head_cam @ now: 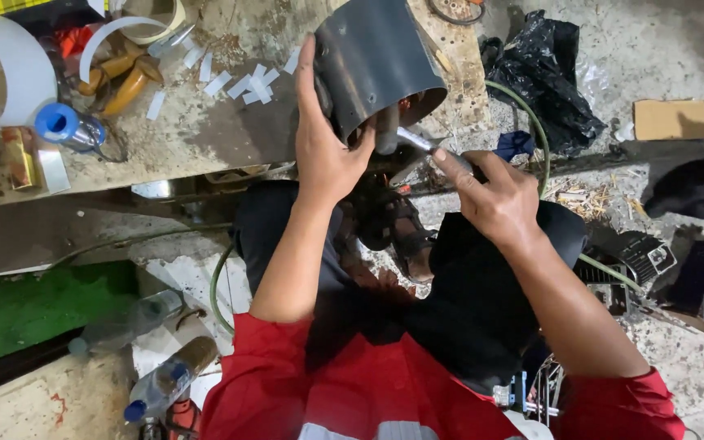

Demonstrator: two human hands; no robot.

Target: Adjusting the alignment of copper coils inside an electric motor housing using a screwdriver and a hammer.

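**Both hands busy at a grey pipe section on the tabletop's near edge**

Left hand (327, 151) wraps around the lower rim of a wide grey pipe section (372, 57), thumb outside and fingers curled up under its open mouth, holding it tilted at the near edge of the tabletop (205, 134). The right hand (495, 195) is closed around a slim metal tool (417, 143), whose tip reaches into the open end of the pipe just beside the left fingers. What the tip meets inside is too dark to tell.

Farther along the tabletop, toward its left end, lie scattered white tape strips (234, 81), a white curved plastic piece (6, 69), a blue-capped bottle (71, 128) on its side and a pair of orange-handled pliers (124, 81).

Below the near edge, on the floor, two clear plastic bottles (136, 322) lie beside a green mat (34, 310). A thin green hose (531, 122) curves past the right hand, and a crumpled black plastic bag (552, 73) sits on the floor beyond the tabletop's right end, with a small cardboard box (670, 120) near it. The person wears red sleeves and dark trousers, and sandalled feet show under the hands.
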